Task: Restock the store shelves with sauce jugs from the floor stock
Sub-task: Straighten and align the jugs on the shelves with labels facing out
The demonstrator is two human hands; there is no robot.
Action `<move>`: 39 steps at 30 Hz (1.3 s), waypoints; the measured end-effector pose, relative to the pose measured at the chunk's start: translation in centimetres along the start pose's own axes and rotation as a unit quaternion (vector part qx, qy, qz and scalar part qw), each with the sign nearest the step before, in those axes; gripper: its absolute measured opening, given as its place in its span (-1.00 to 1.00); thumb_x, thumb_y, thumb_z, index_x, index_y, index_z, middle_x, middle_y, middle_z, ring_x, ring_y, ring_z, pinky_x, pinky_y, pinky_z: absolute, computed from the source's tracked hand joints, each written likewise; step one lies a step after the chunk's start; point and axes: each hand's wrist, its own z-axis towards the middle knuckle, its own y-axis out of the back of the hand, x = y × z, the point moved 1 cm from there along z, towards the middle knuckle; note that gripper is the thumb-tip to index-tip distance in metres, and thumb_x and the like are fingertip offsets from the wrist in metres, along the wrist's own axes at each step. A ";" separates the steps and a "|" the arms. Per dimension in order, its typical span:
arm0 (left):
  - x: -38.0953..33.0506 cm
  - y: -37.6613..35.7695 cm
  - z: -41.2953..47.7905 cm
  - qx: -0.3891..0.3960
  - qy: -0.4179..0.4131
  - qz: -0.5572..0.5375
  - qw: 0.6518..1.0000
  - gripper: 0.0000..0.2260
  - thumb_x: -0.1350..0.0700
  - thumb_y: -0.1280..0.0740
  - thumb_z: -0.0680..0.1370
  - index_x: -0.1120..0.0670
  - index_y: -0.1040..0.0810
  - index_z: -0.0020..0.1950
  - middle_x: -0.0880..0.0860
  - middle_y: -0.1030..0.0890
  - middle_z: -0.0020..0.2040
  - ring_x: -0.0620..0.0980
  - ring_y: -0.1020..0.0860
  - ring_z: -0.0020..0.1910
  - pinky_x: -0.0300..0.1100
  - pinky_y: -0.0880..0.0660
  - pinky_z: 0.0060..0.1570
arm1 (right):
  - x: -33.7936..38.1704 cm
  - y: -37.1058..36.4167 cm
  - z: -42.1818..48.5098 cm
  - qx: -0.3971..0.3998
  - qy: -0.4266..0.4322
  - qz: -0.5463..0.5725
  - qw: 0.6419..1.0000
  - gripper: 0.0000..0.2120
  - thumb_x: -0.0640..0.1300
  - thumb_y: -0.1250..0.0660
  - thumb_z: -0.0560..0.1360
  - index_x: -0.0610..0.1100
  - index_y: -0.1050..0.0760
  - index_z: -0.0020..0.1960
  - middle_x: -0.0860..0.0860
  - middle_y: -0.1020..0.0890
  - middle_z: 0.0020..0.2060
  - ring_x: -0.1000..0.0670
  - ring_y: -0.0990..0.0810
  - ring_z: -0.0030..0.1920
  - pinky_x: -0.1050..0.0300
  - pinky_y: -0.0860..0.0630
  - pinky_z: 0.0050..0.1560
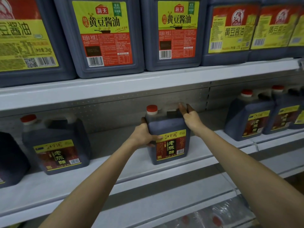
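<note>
A dark sauce jug (171,129) with a red cap and a yellow-and-red label stands upright on the middle white shelf (131,168), near its front edge. My left hand (144,135) grips the jug's left side, thumb across the label's top corner. My right hand (189,116) wraps over the handle at the jug's top right. Both arms reach forward from the bottom of the view.
A matching jug (56,145) stands to the left, two more (248,119) to the right on the same shelf. Large soy sauce jugs (105,35) fill the shelf above. Wrapped stock (213,216) lies on the lower shelf at bottom right.
</note>
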 end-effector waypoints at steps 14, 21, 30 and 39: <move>-4.4 -7.4 4.4 -0.004 -0.007 0.051 0.999 -0.59 0.17 -0.43 0.48 0.19 -0.38 0.26 0.19 -0.57 0.19 0.12 -0.64 -0.01 -0.08 -0.63 -0.12 | -3.5 8.2 0.5 -0.072 0.008 -0.057 0.996 -0.74 -0.09 -0.10 0.65 -0.25 -0.43 0.15 -0.12 -0.54 -0.04 -0.12 -0.54 0.05 0.16 -0.41 -0.14; -6.2 -10.0 7.1 0.022 -0.018 0.048 0.998 -0.72 0.17 -0.42 0.49 0.17 -0.41 0.12 0.09 -0.58 -0.04 -0.07 -0.59 -0.27 -0.32 -0.56 -0.39 | -6.6 14.5 0.0 -0.143 0.109 -0.306 0.935 -0.63 0.00 -0.11 0.64 -0.19 -0.43 0.32 -0.15 -0.38 0.38 -0.13 -0.31 0.42 -0.07 -0.26 0.42; -7.7 -9.8 9.6 0.086 0.006 0.135 0.987 -0.40 0.04 -0.45 0.45 0.07 -0.23 0.38 0.13 -0.41 0.37 0.15 -0.45 0.32 0.01 -0.40 0.31 | -7.6 21.5 2.8 -0.156 0.036 -0.462 0.872 -0.15 0.36 -0.07 0.51 -0.15 0.09 0.56 -0.15 0.11 0.55 -0.13 0.19 0.54 -0.25 0.21 0.46; -8.9 -10.8 9.2 0.148 -0.004 0.055 0.988 -0.76 0.13 -0.34 0.54 -0.13 -0.30 -0.05 0.03 -0.52 0.16 0.04 -0.46 0.27 -0.10 -0.30 0.34 | -6.6 25.1 6.2 -0.023 -0.001 -0.610 0.792 -0.06 0.44 0.02 0.46 -0.18 0.17 0.56 -0.11 0.05 0.56 -0.17 0.15 0.54 -0.42 0.32 0.36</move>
